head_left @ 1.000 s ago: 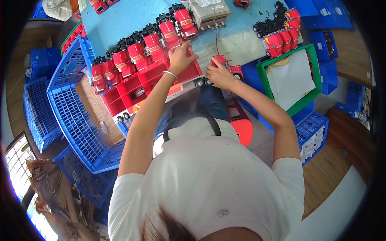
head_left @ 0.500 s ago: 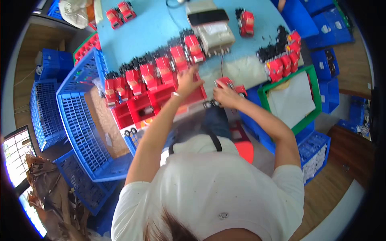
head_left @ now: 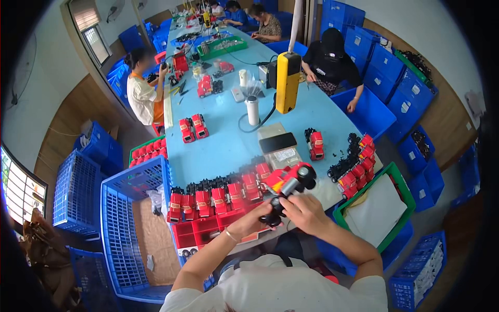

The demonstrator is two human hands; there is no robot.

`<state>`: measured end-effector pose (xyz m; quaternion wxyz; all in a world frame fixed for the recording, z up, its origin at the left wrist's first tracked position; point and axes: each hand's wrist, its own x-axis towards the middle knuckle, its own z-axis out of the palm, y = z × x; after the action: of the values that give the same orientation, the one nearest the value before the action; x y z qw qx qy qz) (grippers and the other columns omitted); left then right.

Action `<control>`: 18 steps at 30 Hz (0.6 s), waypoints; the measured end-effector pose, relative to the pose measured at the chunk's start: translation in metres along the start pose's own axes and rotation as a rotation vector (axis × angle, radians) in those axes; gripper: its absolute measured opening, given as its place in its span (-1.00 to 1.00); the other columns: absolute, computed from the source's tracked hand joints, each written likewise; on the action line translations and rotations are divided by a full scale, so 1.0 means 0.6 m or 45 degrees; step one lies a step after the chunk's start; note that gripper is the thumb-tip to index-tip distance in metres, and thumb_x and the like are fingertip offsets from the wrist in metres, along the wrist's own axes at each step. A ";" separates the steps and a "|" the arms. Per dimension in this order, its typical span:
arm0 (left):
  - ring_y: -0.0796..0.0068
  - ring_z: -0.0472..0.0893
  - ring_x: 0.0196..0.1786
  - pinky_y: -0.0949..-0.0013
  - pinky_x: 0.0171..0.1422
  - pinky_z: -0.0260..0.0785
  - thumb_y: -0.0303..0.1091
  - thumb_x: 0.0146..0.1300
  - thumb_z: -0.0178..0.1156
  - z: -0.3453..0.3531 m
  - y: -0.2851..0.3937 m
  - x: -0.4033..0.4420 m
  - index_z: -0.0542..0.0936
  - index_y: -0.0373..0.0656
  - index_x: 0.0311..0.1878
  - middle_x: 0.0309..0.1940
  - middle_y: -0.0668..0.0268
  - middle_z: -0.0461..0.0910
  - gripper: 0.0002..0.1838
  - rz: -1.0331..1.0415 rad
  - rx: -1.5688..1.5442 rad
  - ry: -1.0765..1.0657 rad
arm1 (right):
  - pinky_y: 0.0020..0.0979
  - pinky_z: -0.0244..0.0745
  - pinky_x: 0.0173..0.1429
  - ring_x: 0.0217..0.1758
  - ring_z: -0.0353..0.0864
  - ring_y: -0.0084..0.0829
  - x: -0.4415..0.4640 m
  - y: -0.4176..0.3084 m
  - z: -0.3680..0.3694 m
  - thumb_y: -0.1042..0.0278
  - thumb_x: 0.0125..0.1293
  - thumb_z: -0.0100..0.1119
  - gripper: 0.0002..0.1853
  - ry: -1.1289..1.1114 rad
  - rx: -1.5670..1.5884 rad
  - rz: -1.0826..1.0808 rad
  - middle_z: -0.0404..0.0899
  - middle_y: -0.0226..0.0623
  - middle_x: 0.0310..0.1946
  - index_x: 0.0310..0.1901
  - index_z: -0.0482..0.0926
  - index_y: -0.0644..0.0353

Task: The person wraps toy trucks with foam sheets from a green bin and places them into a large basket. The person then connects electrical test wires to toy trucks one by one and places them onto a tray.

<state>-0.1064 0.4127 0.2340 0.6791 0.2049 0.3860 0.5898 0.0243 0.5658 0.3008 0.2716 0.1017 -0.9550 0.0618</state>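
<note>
A red toy truck (head_left: 295, 172) with black wheels and a silver cylinder on its side is held up, tilted, above the table's near edge. My right hand (head_left: 306, 212) closes on its chassis near the cylinder. My left hand (head_left: 250, 220) grips it by the black wheels at the lower end, its fingertips partly hidden. Just left of the hands is a red compartment tray (head_left: 200, 225), with a row of red toy trucks (head_left: 219, 199) standing behind it. A beige box (head_left: 286, 157) with a dark, flat device on top lies beyond the held truck.
To the left stands a large blue crate (head_left: 115, 234). A green-rimmed bin (head_left: 408, 208) holding a white sheet is at the right, near more trucks (head_left: 358, 174). A yellow control box (head_left: 287, 83) hangs over the blue table (head_left: 228, 140). Co-workers sit along both sides.
The view has tilted up, showing more of the table and the co-workers. The truck by my right hand is now raised, and my left hand has come from the tray onto it.
</note>
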 end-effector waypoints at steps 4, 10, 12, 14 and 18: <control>0.25 0.51 0.06 0.19 0.07 0.38 0.16 0.24 0.03 0.019 0.006 -0.061 0.27 -0.16 0.29 0.16 0.11 0.41 -0.29 0.115 -0.371 0.045 | -0.37 0.50 -0.38 -0.38 0.57 -0.38 -0.023 -0.055 0.015 0.57 -0.01 0.10 -0.40 -0.155 0.110 0.325 0.45 -0.32 -0.48 0.19 0.40 0.15; 0.18 0.53 0.01 0.19 0.04 0.39 0.22 0.21 0.00 0.043 -0.001 -0.110 0.29 -0.24 0.26 0.14 0.03 0.42 -0.24 0.233 -0.412 -0.033 | -0.38 0.40 -0.58 -0.60 0.52 -0.37 -0.022 -0.080 0.019 0.44 0.09 0.08 -0.39 -0.117 0.179 0.318 0.45 -0.34 -0.53 0.26 0.33 0.02; 0.18 0.53 0.01 0.19 0.03 0.40 0.23 0.20 0.00 0.045 -0.003 -0.117 0.30 -0.25 0.25 0.14 0.01 0.42 -0.23 0.244 -0.395 -0.053 | -0.37 0.40 -0.58 -0.60 0.52 -0.36 -0.021 -0.086 0.019 0.45 0.09 0.07 -0.38 -0.062 0.232 0.325 0.45 -0.34 -0.54 0.27 0.32 0.00; 0.14 0.51 0.03 0.23 0.00 0.41 0.19 0.23 0.00 0.047 -0.006 -0.122 0.24 -0.19 0.29 0.14 0.05 0.41 -0.26 0.286 -0.442 -0.120 | -0.35 0.40 -0.58 -0.62 0.52 -0.35 -0.021 -0.091 0.022 0.47 0.10 0.05 -0.39 -0.008 0.260 0.332 0.46 -0.34 -0.54 0.27 0.32 -0.02; 0.13 0.49 0.04 0.25 -0.02 0.41 0.18 0.22 0.02 0.066 0.008 -0.131 0.20 -0.18 0.31 0.13 0.08 0.39 -0.24 0.346 -0.451 -0.127 | -0.29 0.42 -0.57 -0.63 0.52 -0.30 -0.019 -0.095 0.031 0.51 0.11 0.03 -0.38 0.032 0.285 0.382 0.49 -0.30 -0.52 0.27 0.33 -0.09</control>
<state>-0.0796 0.3452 0.2846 0.6369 0.1615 0.2114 0.7236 0.0373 0.5090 0.2825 0.2581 -0.0131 -0.9432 0.2086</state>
